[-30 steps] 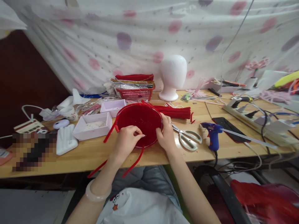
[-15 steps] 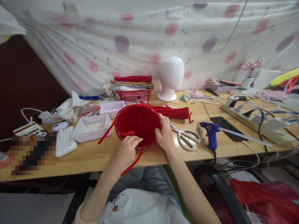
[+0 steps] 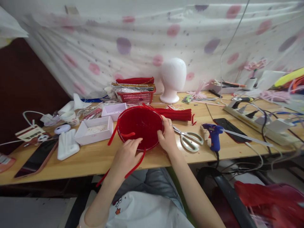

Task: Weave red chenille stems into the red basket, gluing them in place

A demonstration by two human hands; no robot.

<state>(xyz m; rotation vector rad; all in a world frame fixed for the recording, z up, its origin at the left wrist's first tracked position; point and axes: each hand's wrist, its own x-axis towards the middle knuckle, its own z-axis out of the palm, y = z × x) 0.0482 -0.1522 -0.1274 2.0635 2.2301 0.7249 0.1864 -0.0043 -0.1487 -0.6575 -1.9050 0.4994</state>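
Head view: your two forearms enter from the lower edge and converge on the red bowl-shaped piece point(image 3: 142, 122), which sits near the front edge of the wooden table point(image 3: 90, 161), its open mouth turned up and toward you. Your right hand point(image 3: 169, 135), a ring point(image 3: 170, 124) on one finger, grips the right side of the rim — thumb bent inside the wall, the other fingers along the outside, the wall held between them. Your right wrist is nearly straight, in line with the forearm.

Your left hand point(image 3: 125, 155) lies back upward at the near left of the rim. Its fingers are set close together, the tips reaching over the near edge; its thumb points toward your right, lower than the fingertips. The gap between thumb and fingers is narrow to moderate; you cannot tell from this angle whether they pinch anything.

A short red strip point(image 3: 128, 135) projects inside the bowl, just above the left knuckles. One longer strip point(image 3: 113, 133) slants down outside the left wall, and another strip point(image 3: 136, 165) hangs below the near rim, beside the left thumb. Just to the right of your right hand lie the scissors point(image 3: 189, 141), blades toward it — the blue glue gun point(image 3: 215, 136) stands beyond them.
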